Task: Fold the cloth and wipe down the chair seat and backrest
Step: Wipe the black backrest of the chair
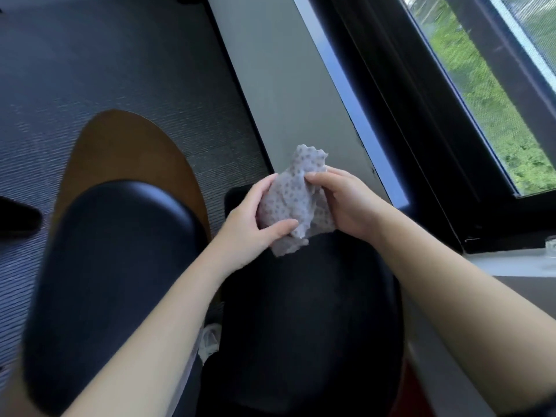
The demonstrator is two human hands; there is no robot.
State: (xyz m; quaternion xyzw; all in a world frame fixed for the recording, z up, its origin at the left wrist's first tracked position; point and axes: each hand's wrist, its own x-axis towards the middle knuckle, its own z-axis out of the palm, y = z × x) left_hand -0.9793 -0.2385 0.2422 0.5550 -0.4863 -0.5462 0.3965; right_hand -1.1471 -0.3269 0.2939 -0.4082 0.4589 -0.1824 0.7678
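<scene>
A pale grey cloth (293, 197) with a dotted pattern is bunched up between both my hands, held above a black chair. My left hand (249, 227) grips its lower left side, thumb laid across the front. My right hand (343, 203) pinches its upper right part, and a crumpled corner sticks up above the fingers. Below the hands lies a dark round chair seat (313, 326). To the left stands another black padded chair part (114, 284), with a curved wooden shell (120, 152) behind it.
Grey carpet (90, 70) covers the floor at left. A grey wall strip (285, 100) and a dark window frame (421, 115) run diagonally on the right, with greenery outside. A light sill or ledge (511, 266) sits at right. A dark shape (18, 218) lies at the far left.
</scene>
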